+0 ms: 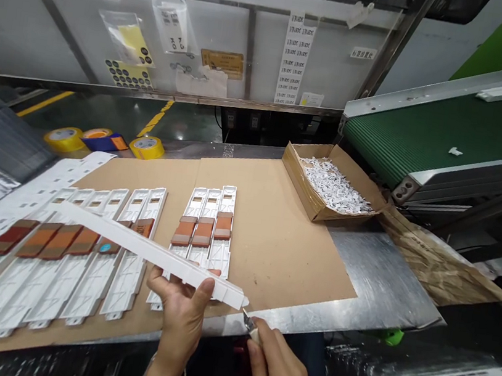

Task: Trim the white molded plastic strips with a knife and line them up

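My left hand (182, 312) is closed around a long white plastic strip (153, 252), thumb on top, near the strip's right end. The strip slants up to the left above the table. In my right hand (279, 366) is a small knife (250, 325) with a short metal blade and a pale handle. Its blade tip is close to the strip's right end; whether they touch I cannot tell. Behind the strip lie several white ribbed plastic parts (126, 276) in a row, with orange-brown blocks (61, 242) across them. A smaller group of similar parts (221, 252) sits beside them.
A cardboard tray (304, 192) of small white scraps (333, 184) stands at the back right, below a green conveyor belt (450, 129). Tape rolls (147, 147) line the back left. Cardboard (288, 255) covers much of the metal table (379, 274).
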`<action>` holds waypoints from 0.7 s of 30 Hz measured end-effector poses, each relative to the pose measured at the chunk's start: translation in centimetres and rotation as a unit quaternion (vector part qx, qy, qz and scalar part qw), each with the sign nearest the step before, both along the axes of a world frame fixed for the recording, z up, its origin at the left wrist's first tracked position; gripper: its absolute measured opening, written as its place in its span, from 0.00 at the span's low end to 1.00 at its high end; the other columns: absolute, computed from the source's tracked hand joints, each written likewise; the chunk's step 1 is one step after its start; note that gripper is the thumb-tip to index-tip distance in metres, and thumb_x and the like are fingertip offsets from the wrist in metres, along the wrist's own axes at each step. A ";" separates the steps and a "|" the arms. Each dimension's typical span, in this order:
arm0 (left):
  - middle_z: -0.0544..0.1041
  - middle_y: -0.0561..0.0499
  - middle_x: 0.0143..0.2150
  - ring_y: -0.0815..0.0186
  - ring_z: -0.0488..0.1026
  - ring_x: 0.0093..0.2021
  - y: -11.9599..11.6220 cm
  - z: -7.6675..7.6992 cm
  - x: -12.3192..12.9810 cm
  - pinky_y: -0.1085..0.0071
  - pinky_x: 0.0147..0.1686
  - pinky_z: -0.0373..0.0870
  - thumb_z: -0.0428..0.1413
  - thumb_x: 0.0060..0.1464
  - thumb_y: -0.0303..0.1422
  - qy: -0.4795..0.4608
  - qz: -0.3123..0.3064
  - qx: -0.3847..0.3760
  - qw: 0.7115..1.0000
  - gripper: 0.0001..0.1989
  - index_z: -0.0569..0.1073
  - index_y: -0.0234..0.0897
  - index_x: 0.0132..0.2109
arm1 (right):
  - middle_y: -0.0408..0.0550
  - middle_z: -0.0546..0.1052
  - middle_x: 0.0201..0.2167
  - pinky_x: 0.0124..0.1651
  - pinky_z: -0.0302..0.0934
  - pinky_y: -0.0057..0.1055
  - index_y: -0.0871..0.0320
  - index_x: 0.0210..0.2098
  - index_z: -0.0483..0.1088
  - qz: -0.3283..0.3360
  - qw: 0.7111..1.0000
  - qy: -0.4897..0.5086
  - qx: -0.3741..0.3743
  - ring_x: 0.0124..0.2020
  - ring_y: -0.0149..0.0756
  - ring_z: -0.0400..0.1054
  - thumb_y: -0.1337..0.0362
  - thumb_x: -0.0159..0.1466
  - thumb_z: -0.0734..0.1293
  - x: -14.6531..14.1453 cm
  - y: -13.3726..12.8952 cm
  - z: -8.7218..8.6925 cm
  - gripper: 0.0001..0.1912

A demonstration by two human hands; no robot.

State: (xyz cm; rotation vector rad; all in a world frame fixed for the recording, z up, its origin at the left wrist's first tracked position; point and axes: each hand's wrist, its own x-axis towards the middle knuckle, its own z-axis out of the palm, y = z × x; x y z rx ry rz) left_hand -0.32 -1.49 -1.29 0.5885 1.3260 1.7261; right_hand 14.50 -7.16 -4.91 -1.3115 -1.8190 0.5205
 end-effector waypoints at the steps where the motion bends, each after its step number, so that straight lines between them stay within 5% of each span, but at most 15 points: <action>1: 0.69 0.50 0.43 0.64 0.74 0.36 0.0 0.0 0.0 0.66 0.39 0.73 0.66 0.41 0.36 0.001 0.000 0.001 1.000 0.38 0.49 0.49 0.51 | 0.51 0.74 0.34 0.33 0.65 0.27 0.57 0.52 0.65 -0.008 1.000 -0.007 0.006 0.31 0.35 0.71 0.65 0.67 0.56 -0.1 0.0 0.0 0.15; 21: 0.67 0.50 0.45 0.66 0.71 0.41 -0.1 0.2 0.3 0.64 0.46 0.69 0.64 0.43 0.36 0.042 0.018 -0.005 0.999 0.36 0.48 0.49 0.51 | 0.51 0.76 0.30 0.33 0.67 0.26 0.59 0.49 0.69 -0.047 0.996 -0.072 0.031 0.29 0.36 0.73 0.63 0.68 0.56 0.1 0.3 0.1 0.16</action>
